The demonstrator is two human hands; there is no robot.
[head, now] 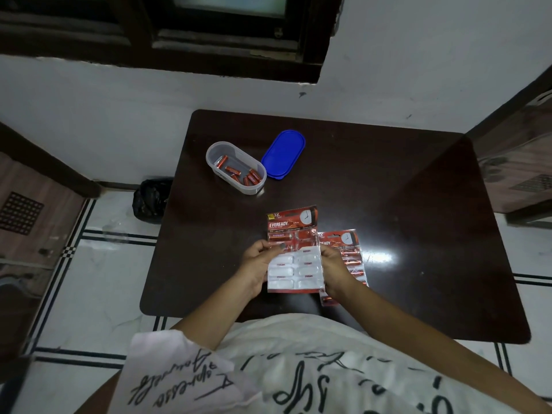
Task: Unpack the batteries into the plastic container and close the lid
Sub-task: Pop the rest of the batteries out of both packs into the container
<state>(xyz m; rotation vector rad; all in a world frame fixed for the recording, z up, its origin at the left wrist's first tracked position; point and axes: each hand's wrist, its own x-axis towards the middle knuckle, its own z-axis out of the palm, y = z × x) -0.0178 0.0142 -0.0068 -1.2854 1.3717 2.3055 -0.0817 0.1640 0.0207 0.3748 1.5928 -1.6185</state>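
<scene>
A red battery blister pack (294, 252) hangs above the dark table's near middle, most of its lower pockets empty and white. My left hand (259, 262) grips its left edge, thumb on the front. My right hand (334, 271) holds its right edge. A second pack (351, 258), with batteries still in it, lies flat on the table under my right hand. Far left of centre stands a clear oval plastic container (236, 166), open, holding several red batteries (242, 174). Its blue lid (283, 153) lies flat just to the right, touching it.
The dark brown table (418, 234) stands against a white wall below a dark window frame. A black bag (150, 198) sits on the tiled floor by the table's left edge. Wooden furniture flanks both sides.
</scene>
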